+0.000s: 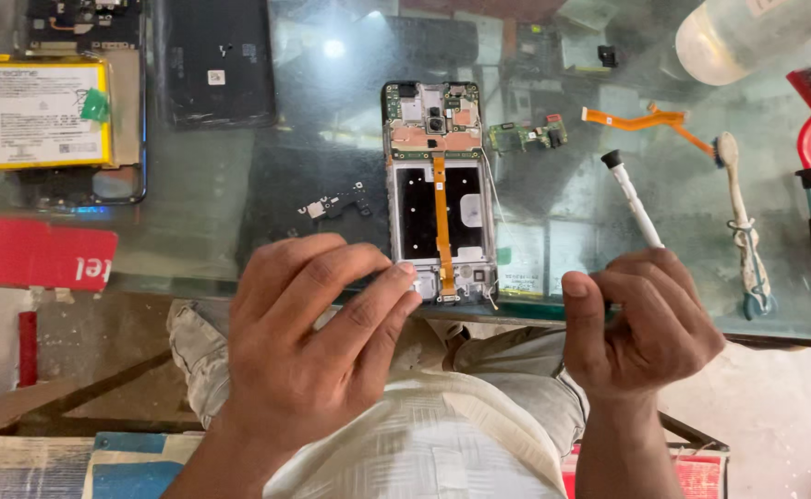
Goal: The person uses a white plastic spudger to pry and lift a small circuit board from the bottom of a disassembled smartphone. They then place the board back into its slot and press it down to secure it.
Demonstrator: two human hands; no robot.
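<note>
The opened phone frame (440,189) lay flat on the glass table (609,240), near its front edge and just ahead of the person's lap, its back cover off and an orange flex cable (441,217) running down its middle. The left hand (308,346) rested with its fingertips (405,275) touching the frame's lower left corner, fingers spread and flat, pinning rather than gripping. The right hand (641,323) hovered to the right of the frame, curled closed around a white screwdriver (634,199) whose black-capped end pointed up and away; its tip was hidden inside the fist. It looked to me like the stage of working at the bottom board, with the frame steadied and the tool held ready but not yet applied. Any next touch there would call for a fine, well-aimed tip, since the cable's connector sat right beside the fingers. A small loose board (527,137) and another orange flex strip (647,120) lay further back, well apart from the hands.
</note>
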